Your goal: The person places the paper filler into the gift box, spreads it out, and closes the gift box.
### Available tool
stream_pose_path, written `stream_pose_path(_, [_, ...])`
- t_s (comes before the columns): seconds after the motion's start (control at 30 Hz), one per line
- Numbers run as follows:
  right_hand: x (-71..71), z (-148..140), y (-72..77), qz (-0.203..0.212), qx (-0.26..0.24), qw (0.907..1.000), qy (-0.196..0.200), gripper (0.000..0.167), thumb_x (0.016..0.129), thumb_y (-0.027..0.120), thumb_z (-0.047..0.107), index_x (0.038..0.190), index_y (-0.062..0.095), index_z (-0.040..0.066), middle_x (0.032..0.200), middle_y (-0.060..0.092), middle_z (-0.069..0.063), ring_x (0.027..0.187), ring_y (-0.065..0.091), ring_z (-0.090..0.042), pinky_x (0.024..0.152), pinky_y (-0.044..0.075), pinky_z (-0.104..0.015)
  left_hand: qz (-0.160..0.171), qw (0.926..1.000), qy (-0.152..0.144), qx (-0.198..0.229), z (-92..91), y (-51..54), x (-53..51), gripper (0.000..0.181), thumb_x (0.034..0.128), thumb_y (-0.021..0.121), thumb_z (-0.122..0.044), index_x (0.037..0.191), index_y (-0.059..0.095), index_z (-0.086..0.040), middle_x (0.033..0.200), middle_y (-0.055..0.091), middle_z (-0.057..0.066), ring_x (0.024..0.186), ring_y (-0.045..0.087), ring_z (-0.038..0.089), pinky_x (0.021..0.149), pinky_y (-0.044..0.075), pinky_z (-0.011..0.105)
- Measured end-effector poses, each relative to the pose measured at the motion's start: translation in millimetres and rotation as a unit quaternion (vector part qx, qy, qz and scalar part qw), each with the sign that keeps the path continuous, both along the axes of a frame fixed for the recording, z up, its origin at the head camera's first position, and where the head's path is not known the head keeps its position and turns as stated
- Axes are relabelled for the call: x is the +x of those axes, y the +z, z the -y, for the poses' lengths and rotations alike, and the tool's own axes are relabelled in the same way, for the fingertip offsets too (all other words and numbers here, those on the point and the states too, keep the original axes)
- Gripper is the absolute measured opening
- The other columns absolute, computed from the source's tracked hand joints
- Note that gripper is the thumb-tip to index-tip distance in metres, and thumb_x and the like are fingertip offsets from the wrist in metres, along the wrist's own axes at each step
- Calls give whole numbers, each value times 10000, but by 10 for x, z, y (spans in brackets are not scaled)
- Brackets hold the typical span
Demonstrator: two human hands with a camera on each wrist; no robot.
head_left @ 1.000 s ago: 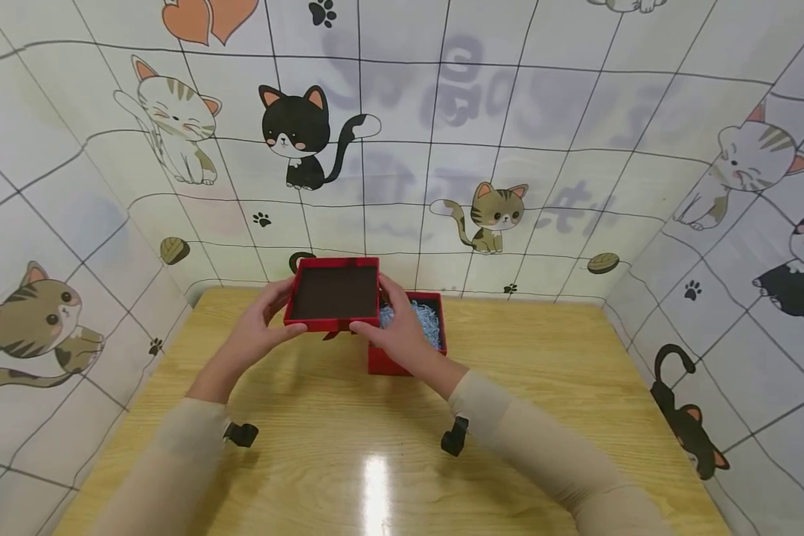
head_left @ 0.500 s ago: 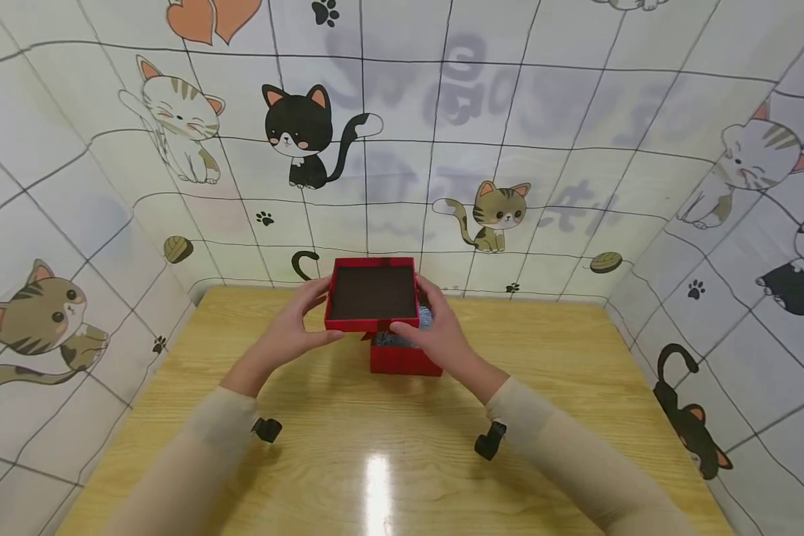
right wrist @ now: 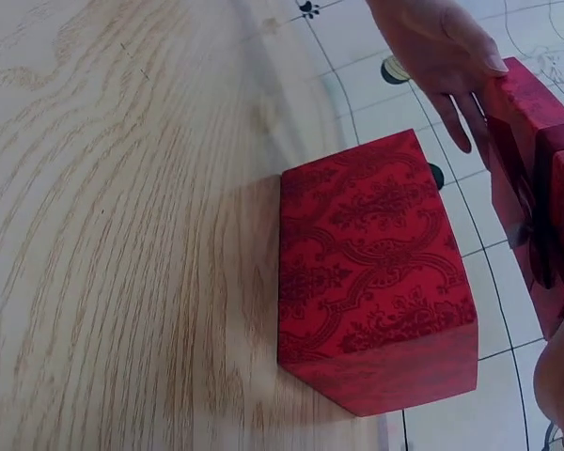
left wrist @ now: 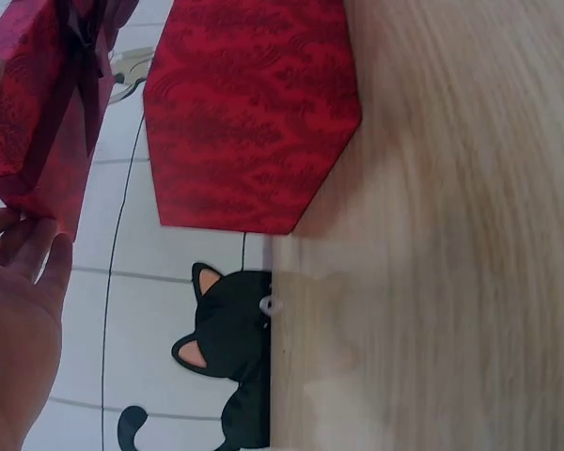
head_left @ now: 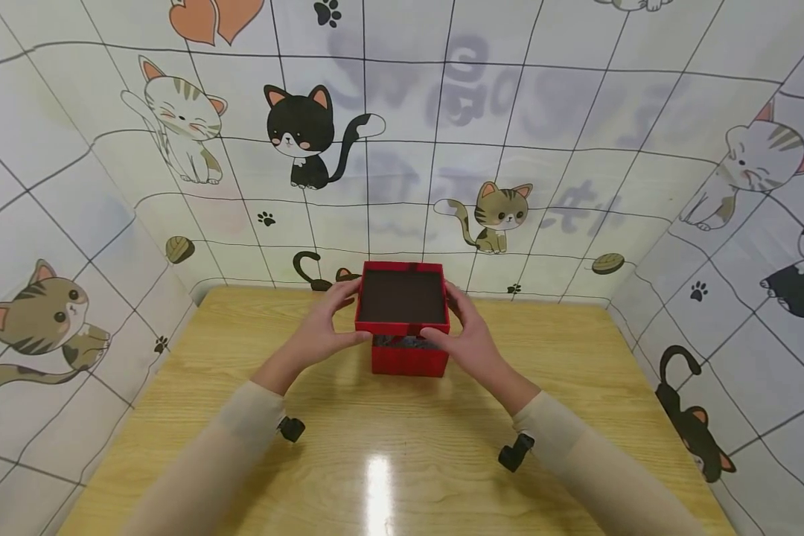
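Note:
A red square box lid is held upside down, its dark inside facing up. My left hand grips its left side, and my right hand grips its right side with the thumb at the front edge. Below the lid stands a red patterned box on the table; a strip of shredded filling shows under the lid's front edge, the rest being hidden. Both wrist views show a gap between lid and box. A dark ribbon bow is on the lid's downward face in the right wrist view.
The light wooden table spreads around the box. A white cloth wall with a grid and cartoon cats closes off the back and both sides. Small black cameras are strapped at both wrists.
Both hands have carried the lid to the right, from left of the box to over it. The blue filling, visible before, is now mostly covered from above. The box has stayed in place.

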State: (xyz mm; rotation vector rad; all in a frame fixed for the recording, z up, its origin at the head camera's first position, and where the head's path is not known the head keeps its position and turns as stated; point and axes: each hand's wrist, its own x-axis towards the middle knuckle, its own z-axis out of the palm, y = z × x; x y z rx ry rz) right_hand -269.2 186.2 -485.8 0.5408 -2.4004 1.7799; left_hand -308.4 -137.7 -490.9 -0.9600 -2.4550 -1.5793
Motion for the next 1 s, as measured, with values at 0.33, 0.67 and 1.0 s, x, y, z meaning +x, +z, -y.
stream_pose_path(0.33, [14,-139,-17,-436,348,9982,200,1019,937,926,195,1756,322,243,1740,386,49,1603,370,-246,1267,362,-624,-72,9992,125,378,-82,-53,45,941,929,928,-170,1722,424,-223,1697,494,-18,1543,480,268,1271,377,574])
stream_pose_path(0.67, [19,-248,-87,-1178,683,9906,102,984,921,907,33,1738,368,143,1720,465,-48,1542,493,-317,1256,381,-612,107,9984,82,550,-112,-3,114,921,935,909,-124,1719,433,-209,1703,496,21,1540,491,326,1266,364,624])
stream_pose_path(1.0, [3,-349,-32,-1764,792,9811,-93,791,914,860,-88,1627,534,19,1565,636,-149,1361,670,-372,1176,489,-553,70,9987,-230,440,-73,-13,75,956,913,939,-139,1721,433,-201,1681,524,-11,1512,539,267,1269,382,568])
